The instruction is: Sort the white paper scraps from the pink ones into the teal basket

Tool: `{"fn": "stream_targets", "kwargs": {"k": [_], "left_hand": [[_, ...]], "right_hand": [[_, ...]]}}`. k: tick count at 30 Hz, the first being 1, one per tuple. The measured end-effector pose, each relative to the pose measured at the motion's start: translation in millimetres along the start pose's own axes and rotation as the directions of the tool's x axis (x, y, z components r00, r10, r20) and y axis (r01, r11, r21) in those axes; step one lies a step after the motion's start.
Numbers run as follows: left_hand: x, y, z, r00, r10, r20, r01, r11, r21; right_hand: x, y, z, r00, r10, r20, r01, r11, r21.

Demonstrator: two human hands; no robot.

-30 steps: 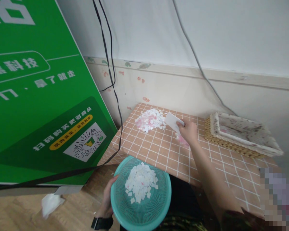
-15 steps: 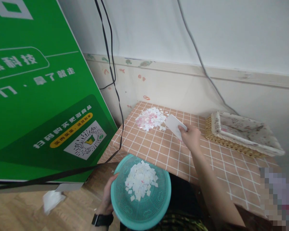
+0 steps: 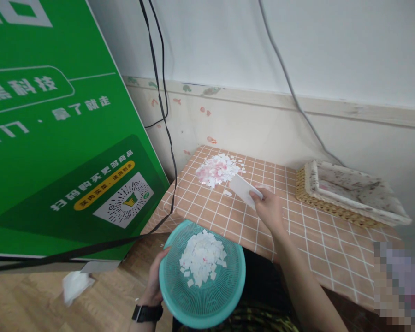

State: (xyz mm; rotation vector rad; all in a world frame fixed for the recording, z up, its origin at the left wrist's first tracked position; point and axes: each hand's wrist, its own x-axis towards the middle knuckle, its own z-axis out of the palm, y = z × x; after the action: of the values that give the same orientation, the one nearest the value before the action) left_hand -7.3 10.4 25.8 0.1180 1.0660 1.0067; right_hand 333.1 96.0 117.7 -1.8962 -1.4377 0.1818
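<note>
At the left, a level, steady green basket [image 3: 201, 319] seems the main need, because the white square pieces [image 3: 203, 258] lie loose inside it, heaped a little towards twelve o'clock, and a tilt could shed them; the left hand [image 3: 154, 280] is closed on the rim between nine and ten o'clock, its other fingers hidden behind the wall. Further on, at about twelve o'clock from that basket, the table pile [image 3: 217, 169] rests on the checked cloth [image 3: 207, 208], white with a pinkish patch. Short, low strokes with an even edge would probably suit such light bits best (a hasty flick might scatter them), and the few stray squares [image 3: 227, 193] at five o'clock from the pile deserve a gentle pass too. Just beside the pile, at about four o'clock, is the white card [image 3: 242, 190], pointing towards ten o'clock; whether its edge presses on the cloth I cannot tell. The right hand [image 3: 268, 210] is clamped on the card's near end, thumb on top, fingers mostly out of sight. At three o'clock from it stands a lined wicker basket [image 3: 327, 205], well apart from both hands.
</note>
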Motion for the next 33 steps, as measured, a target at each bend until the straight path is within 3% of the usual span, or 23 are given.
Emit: {"fn": "stream_targets", "kwargs": {"k": [8,18,23,29,33], "left_hand": [[-2.4,0.9,4.2,1.0,-0.015,-0.004,0.015,1.0,-0.016],[-3.8,0.9,5.1,1.0,-0.027,0.01,0.027,0.999,-0.04],[-2.1,0.0,2.8,1.0,-0.013,0.018,0.014,0.999,-0.034],[-1.5,-0.1,3.4,0.999,-0.018,0.03,0.019,0.999,-0.032],[-3.4,0.6,5.9,0.999,0.0,0.035,0.002,0.999,-0.035]], "right_hand": [[16.1,-3.5,10.5,0.998,-0.031,-0.056,0.025,0.994,-0.111],[-9.5,0.0,-0.3,0.972,-0.195,0.129,0.186,0.98,0.074],[-13.2,3.3,-0.8,0.971,-0.238,0.031,0.237,0.971,0.023],[-36.3,3.3,0.9,0.926,-0.361,0.115,0.355,0.932,0.07],[-44.7,6.8,-4.8,0.951,-0.308,0.005,0.308,0.95,0.051]]}}
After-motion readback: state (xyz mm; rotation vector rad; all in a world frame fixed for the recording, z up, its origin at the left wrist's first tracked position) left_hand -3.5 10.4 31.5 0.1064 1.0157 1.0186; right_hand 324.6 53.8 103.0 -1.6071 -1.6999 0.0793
